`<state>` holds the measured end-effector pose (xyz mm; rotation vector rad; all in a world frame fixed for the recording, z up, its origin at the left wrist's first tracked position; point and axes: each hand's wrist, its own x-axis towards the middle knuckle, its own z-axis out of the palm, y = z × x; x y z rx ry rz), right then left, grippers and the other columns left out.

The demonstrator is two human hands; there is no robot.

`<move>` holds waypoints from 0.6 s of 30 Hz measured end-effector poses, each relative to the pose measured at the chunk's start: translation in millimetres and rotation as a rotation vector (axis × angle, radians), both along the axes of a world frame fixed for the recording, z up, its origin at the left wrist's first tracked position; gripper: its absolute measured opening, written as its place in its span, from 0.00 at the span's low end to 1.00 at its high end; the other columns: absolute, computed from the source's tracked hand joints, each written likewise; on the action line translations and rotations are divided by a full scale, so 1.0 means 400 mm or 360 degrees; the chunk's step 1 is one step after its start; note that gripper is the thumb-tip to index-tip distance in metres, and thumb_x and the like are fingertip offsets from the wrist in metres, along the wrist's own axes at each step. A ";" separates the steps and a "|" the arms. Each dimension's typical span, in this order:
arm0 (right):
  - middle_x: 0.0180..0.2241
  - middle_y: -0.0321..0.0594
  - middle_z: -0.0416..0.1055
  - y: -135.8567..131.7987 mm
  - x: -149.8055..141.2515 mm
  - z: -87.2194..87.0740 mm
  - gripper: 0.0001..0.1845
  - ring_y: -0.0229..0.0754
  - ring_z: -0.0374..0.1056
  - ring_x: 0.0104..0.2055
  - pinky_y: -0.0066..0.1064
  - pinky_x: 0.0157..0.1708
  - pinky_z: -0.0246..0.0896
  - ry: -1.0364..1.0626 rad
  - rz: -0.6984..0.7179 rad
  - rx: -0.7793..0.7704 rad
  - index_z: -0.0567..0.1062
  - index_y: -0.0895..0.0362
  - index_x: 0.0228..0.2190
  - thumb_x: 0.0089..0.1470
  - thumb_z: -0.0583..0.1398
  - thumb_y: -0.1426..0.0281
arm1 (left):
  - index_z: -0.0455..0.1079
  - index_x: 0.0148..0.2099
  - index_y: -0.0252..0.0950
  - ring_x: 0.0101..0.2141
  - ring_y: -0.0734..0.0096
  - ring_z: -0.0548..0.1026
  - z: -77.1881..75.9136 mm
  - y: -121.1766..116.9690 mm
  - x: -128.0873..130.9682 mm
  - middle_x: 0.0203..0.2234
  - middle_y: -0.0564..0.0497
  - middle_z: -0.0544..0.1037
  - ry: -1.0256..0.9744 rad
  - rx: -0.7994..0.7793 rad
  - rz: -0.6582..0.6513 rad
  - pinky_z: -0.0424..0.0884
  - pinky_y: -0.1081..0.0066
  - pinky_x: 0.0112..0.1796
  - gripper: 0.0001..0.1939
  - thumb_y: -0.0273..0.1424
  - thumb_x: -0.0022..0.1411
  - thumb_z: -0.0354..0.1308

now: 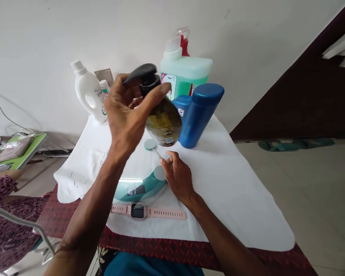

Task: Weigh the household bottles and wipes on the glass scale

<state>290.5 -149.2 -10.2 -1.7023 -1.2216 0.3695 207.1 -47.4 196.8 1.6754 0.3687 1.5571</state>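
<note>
Raised over the table, my left hand [125, 119] is closed around the upper part of a dark pump bottle [164, 124]. The bottle tilts, and its black pump head [145, 73] points left; a yellowish label shows below my thumb. Under it lies a round clear disc [136, 189] with a teal band and a small teal pad [150, 144]. My right hand [179, 178] rests at the disc's right edge with fingers curled. A thin pale strip runs from the pad to its thumb; whether the fingers grip it is unclear.
Behind stand a white jug [86, 90], a green liquid container [186, 69], a red bottle [184, 45] and two blue bottles [201, 115]. A pink-strapped smartwatch [138, 211] lies in front on the white cloth [232, 199]. Slippers [278, 146] are on the floor at right.
</note>
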 end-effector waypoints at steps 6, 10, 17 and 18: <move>0.35 0.42 0.78 -0.002 -0.001 -0.002 0.35 0.52 0.76 0.35 0.41 0.38 0.67 -0.0019 -0.0034 0.0002 0.71 0.55 0.51 0.68 0.47 0.38 | 0.79 0.43 0.44 0.38 0.66 0.80 -0.063 0.032 -0.165 0.35 0.54 0.81 0.0173 -0.0027 0.0357 0.78 0.63 0.39 0.17 0.36 0.54 0.82; 0.35 0.43 0.78 -0.002 0.002 0.005 0.36 0.51 0.74 0.32 0.42 0.39 0.67 -0.0018 -0.0032 -0.0035 0.72 0.55 0.50 0.66 0.48 0.38 | 0.78 0.41 0.43 0.36 0.68 0.79 -0.123 0.045 -0.236 0.33 0.55 0.80 0.0286 -0.0117 0.0526 0.77 0.64 0.37 0.16 0.33 0.53 0.80; 0.34 0.42 0.78 -0.006 0.011 0.016 0.32 0.50 0.73 0.32 0.43 0.40 0.68 -0.0043 0.0019 -0.0099 0.72 0.55 0.50 0.66 0.51 0.40 | 0.75 0.42 0.43 0.36 0.66 0.79 -0.142 0.039 -0.279 0.34 0.54 0.81 0.0373 -0.0171 0.0501 0.78 0.62 0.39 0.19 0.40 0.54 0.80; 0.34 0.42 0.78 -0.007 0.012 0.017 0.32 0.50 0.73 0.32 0.42 0.40 0.69 -0.0052 0.0020 -0.0096 0.72 0.55 0.50 0.66 0.51 0.41 | 0.76 0.42 0.43 0.37 0.65 0.80 -0.140 0.036 -0.286 0.34 0.54 0.81 0.0400 -0.0172 0.0464 0.78 0.61 0.40 0.20 0.43 0.54 0.80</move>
